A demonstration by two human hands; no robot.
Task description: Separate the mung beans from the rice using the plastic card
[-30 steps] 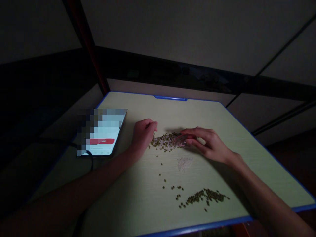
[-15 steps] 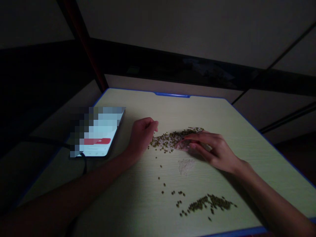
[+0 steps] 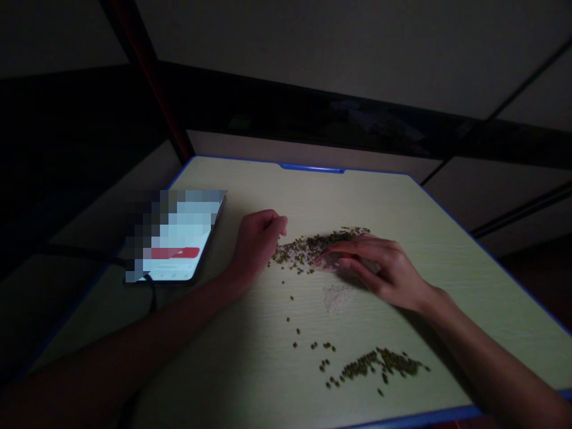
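Observation:
My left hand rests as a closed fist at the left end of a mixed pile of small dark green beans and pale grains; whatever it may hold is hidden. Over the right part of that pile, my right hand has its thumb and fingers bent round a pinkish, see-through piece whose kind I cannot make out. Just below it lies a small patch of pale grains. Closer to me is a separate heap of green beans, with several stray beans to its left.
A lit phone or tablet, partly blurred, lies on the left of the light wooden tabletop. A dark cable runs across near it. The table has a blue edge, and pale panels stand behind it.
The whole view has shifted slightly. My right hand stays over the mixed pile, its fingertips a touch further left against the beans. My left fist remains in place.

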